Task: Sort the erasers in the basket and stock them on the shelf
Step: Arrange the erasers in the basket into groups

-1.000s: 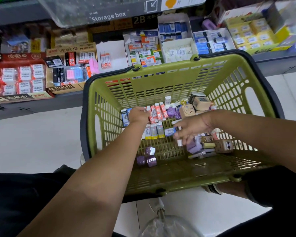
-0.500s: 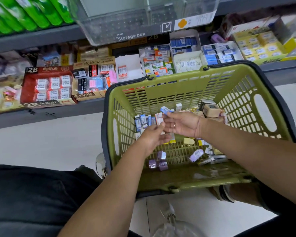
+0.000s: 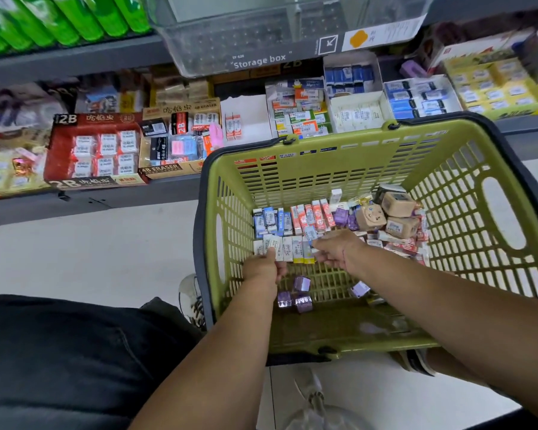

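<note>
The left hand (image 3: 263,270) pinches a white eraser (image 3: 275,243) by its near end, thumb on top, in the row of erasers (image 3: 294,249) on the floor of the basket (image 3: 323,169). They look like light, stiff, slick-sleeved blocks, probably best nipped across the narrow sides. Right of that grip, the right hand (image 3: 336,251) curls at the row; whether it holds one I cannot tell.

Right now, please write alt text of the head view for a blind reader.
Two hands work in a green basket of erasers: the left hand pinches a white eraser in a sorted row, the right hand touches the row's other end. Eraser boxes line the shelf behind.
</note>
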{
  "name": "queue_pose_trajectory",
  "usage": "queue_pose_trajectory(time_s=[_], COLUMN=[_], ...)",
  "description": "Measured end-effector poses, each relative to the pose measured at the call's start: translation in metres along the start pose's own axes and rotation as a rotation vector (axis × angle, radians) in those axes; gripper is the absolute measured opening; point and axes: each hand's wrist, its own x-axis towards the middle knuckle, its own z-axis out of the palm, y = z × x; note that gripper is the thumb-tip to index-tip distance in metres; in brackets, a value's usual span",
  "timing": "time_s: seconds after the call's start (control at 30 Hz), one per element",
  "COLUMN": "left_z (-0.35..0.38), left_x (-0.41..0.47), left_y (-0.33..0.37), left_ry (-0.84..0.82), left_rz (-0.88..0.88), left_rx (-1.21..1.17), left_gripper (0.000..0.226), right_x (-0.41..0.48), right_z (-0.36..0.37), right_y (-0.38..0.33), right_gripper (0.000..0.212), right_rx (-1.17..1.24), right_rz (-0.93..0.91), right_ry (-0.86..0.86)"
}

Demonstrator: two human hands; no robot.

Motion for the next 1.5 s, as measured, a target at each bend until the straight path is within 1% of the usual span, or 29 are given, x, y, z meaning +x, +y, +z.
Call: queue_pose_trajectory(time_s=[0.07, 0.13, 0.23, 0.33, 0.4, 0.47, 0.57, 0.67, 0.73, 0.8, 0.9, 1.0, 1.03, 1.1, 1.13, 1.17, 1.2, 1.23, 1.3, 1.43, 1.5], left_z=[0.002, 0.004, 0.008, 0.014, 0.016, 0.016, 0.019, 0.023, 0.022, 0.018, 0.015, 0.017, 0.017, 0.017, 0.017, 0.016, 0.016, 0.016, 0.016, 0.015, 0.015], left_x=[0.004, 0.007, 0.011, 0.005, 0.004, 0.004, 0.005, 0.007, 0.009, 0.010, 0.014, 0.014, 0.014, 0.014, 0.014, 0.013, 0.013, 0.014, 0.015, 0.016, 0.014], left_y=[-0.001, 0.000, 0.001, 0.001, 0.000, 0.001, 0.004, 0.004, 0.003, 0.002, 0.005, 0.009, 0.010, 0.011, 0.010, 0.009, 0.008, 0.007, 0.007, 0.007, 0.006], left_ry=[-0.036, -0.055, -0.070, -0.144, -0.170, -0.184, -0.196, -0.172, -0.154, -0.132, -0.101, -0.098, -0.104, -0.111, -0.113, -0.112, -0.113, -0.113, -0.104, -0.096, -0.091], left_rz=[-0.075, -0.109, -0.095, -0.093, -0.133, -0.183, -0.265, -0.335, -0.383, -0.425, -0.425, -0.402, -0.386, -0.374, -0.381, -0.386, -0.384, -0.374, -0.338, -0.273, -0.245], left_rx=[-0.113, -0.182, -0.137, -0.075, -0.084, -0.153, -0.322, -0.489, -0.565, -0.628, -0.695, -0.724, -0.716, -0.685, -0.670, -0.652, -0.629, -0.604, -0.554, -0.478, -0.447], left_gripper=[0.032, 0.031, 0.029, 0.011, 0.016, 0.019, 0.022, 0.025, 0.020, 0.010, 0.019, 0.023, 0.024, 0.026, 0.027, 0.027, 0.027, 0.028, 0.030, 0.030, 0.029], right_x=[-0.001, -0.001, 0.000, 0.001, 0.001, 0.001, 0.002, 0.001, 0.000, 0.002, 0.008, 0.016, 0.019, 0.026, 0.028, 0.030, 0.031, 0.031, 0.033, 0.031, 0.033], right_z=[-0.004, -0.007, -0.010, -0.011, -0.011, -0.010, -0.007, -0.002, 0.004, 0.012, 0.028, 0.049, 0.056, 0.067, 0.072, 0.075, 0.077, 0.077, 0.076, 0.060, 0.053], right_y=[0.001, 0.002, 0.003, 0.005, 0.006, 0.006, 0.007, 0.004, -0.002, -0.011, -0.025, -0.039, -0.043, -0.048, -0.049, -0.050, -0.050, -0.051, -0.051, -0.049, -0.046], right_gripper=[0.036, 0.036, 0.038, 0.040, 0.039, 0.038, 0.037, 0.039, 0.039, 0.037, 0.028, 0.009, 0.008, 0.018, 0.020, 0.017, 0.009, 0.006, 0.020, 0.023, 0.029], right_rx=[0.006, 0.005, 0.002, 0.015, 0.017, 0.020, 0.042, 0.094, 0.128, 0.159, 0.150, 0.113, 0.103, 0.086, 0.065, 0.010, -0.077, -0.167, -0.293, -0.466, -0.486], right_rz=[0.008, 0.014, 0.019, 0.035, 0.043, 0.046, 0.045, 0.016, -0.029, -0.078, -0.139, -0.162, -0.159, -0.147, -0.148, -0.164, -0.194, -0.234, -0.289, -0.375, -0.391], right_ry=[0.004, 0.011, 0.011, -0.005, -0.005, -0.005, -0.013, -0.031, -0.043, -0.046, -0.044, -0.014, -0.008, 0.003, 0.011, 0.022, 0.036, 0.046, 0.037, -0.013, -0.041])
